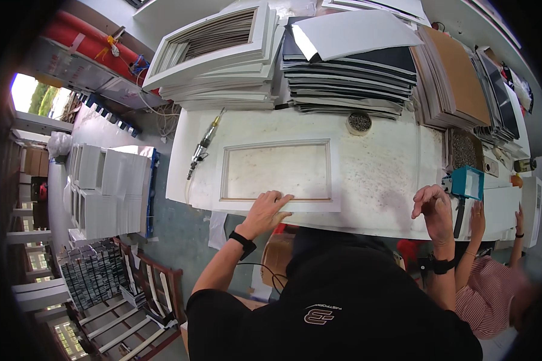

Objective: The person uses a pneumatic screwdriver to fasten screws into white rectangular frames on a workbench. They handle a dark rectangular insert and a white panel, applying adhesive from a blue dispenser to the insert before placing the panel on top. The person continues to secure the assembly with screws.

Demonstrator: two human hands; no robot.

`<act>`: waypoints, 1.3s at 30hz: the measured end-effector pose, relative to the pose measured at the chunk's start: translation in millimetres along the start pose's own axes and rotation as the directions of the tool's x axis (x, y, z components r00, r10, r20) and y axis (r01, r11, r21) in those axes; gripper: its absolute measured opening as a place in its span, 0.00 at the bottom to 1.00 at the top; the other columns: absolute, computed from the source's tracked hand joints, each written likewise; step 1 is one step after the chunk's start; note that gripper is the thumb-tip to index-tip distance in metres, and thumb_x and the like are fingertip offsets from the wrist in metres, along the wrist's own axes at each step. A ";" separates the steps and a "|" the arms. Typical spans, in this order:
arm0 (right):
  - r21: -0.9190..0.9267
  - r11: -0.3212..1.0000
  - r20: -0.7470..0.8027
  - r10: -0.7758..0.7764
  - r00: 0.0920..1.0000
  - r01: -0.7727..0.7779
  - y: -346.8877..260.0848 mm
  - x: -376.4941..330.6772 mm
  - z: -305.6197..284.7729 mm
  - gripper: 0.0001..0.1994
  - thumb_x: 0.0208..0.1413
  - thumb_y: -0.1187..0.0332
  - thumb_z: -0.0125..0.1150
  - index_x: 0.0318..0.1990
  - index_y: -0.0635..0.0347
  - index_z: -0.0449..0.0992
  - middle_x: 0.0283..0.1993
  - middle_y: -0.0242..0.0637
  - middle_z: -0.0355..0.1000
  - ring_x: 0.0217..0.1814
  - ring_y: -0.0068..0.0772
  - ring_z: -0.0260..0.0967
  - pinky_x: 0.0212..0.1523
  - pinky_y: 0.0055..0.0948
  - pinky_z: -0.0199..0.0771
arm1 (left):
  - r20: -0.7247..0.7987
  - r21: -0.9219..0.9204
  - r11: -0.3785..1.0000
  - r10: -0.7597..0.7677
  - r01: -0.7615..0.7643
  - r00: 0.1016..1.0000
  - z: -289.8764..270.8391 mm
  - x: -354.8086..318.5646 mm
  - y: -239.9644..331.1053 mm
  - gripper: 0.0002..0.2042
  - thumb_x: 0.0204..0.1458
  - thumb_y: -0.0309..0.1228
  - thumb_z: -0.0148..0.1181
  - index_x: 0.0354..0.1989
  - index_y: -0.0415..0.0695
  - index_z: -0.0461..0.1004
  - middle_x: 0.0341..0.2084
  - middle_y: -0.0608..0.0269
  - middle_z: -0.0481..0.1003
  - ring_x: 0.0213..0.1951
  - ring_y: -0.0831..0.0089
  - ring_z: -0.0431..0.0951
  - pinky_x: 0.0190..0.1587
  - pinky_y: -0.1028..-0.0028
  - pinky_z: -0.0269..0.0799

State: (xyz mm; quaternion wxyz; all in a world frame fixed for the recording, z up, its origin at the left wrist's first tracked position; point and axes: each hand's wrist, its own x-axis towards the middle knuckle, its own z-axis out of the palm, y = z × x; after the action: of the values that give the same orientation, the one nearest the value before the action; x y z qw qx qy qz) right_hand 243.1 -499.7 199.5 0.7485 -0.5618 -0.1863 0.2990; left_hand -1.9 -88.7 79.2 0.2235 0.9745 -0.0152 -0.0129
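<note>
A white rectangular frame point(338, 180) lies flat on the white worktable, a thin brownish strip along its near inner edge. My left hand point(266, 214) is on the frame's near rail, index finger at the inner edge and thumb at the outer edge. To the right, my right hand point(435, 212) is raised over the table's near edge, fingers loosely bent and apart, nothing visible in them. A slim power screwdriver point(202, 147) lies left of the frame. Beyond its far right corner stands a round tub of small dark pieces point(359, 123).
Along the back are stacked white frames point(217, 72), dark sheets point(349, 81) and brown boards point(457, 78). A teal box point(467, 182) is at the right. Beside it a co-worker in a striped shirt point(485, 295) reaches over the table. White stacks point(111, 192) stand on the floor at left.
</note>
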 end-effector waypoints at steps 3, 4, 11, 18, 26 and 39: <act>0.000 1.000 -0.021 0.023 1.000 -0.023 -0.4 2.5 6.3 0.24 0.61 0.43 0.63 0.40 0.59 0.72 0.43 0.44 0.75 0.32 0.30 0.76 0.36 0.29 0.79 | -0.003 0.023 1.000 -0.007 0.007 1.000 9.9 3.3 -13.8 0.25 0.56 0.42 0.66 0.62 0.51 0.73 0.44 0.57 0.71 0.47 0.58 0.71 0.53 0.61 0.67; -0.011 0.999 -0.017 0.038 0.999 -0.038 -0.7 4.8 8.2 0.25 0.60 0.43 0.63 0.41 0.59 0.72 0.43 0.44 0.75 0.33 0.30 0.76 0.38 0.28 0.78 | -0.002 0.033 0.999 -0.008 0.008 1.000 13.0 1.3 -21.0 0.25 0.56 0.42 0.66 0.61 0.51 0.73 0.44 0.57 0.72 0.48 0.58 0.71 0.53 0.60 0.67; -0.013 0.998 0.036 0.069 0.997 -0.069 -2.1 40.6 10.9 0.20 0.63 0.50 0.62 0.41 0.61 0.74 0.45 0.45 0.77 0.35 0.29 0.77 0.41 0.29 0.79 | -0.035 0.042 0.999 -0.010 0.011 0.999 14.7 -0.7 -30.8 0.27 0.55 0.43 0.67 0.64 0.52 0.72 0.48 0.56 0.72 0.53 0.57 0.70 0.58 0.59 0.65; -0.293 0.956 -0.207 -0.065 0.976 0.002 -61.5 140.5 15.3 0.12 0.69 0.61 0.59 0.43 0.62 0.77 0.43 0.35 0.78 0.34 0.20 0.75 0.40 0.25 0.80 | -0.312 0.088 0.991 0.119 -0.096 0.943 -84.7 108.7 31.1 0.31 0.51 0.34 0.72 0.65 0.44 0.70 0.57 0.53 0.72 0.57 0.53 0.71 0.60 0.56 0.65; -0.271 0.962 -0.176 -0.096 0.980 0.045 -53.0 186.5 27.6 0.12 0.68 0.60 0.61 0.43 0.62 0.77 0.42 0.34 0.78 0.34 0.19 0.75 0.39 0.23 0.78 | -0.386 0.207 0.958 0.265 -0.197 0.883 -197.6 385.2 59.0 0.21 0.56 0.33 0.67 0.57 0.39 0.74 0.51 0.47 0.77 0.53 0.49 0.76 0.56 0.58 0.72; -0.435 0.896 -0.491 -0.318 0.811 0.088 -69.8 288.7 -82.3 0.18 0.64 0.56 0.65 0.45 0.66 0.79 0.37 0.32 0.76 0.35 0.19 0.74 0.38 0.21 0.79 | -0.305 0.133 0.963 0.265 -0.234 0.915 -176.7 469.5 26.6 0.07 0.61 0.30 0.55 0.40 0.39 0.73 0.35 0.46 0.76 0.40 0.47 0.78 0.44 0.53 0.73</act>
State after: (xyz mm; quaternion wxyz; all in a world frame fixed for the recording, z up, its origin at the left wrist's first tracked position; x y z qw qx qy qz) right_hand 527.4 -383.4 224.9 0.6699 -0.7382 -0.0794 -0.0022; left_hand 472.2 -52.4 241.1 0.1769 0.9631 -0.1037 0.1744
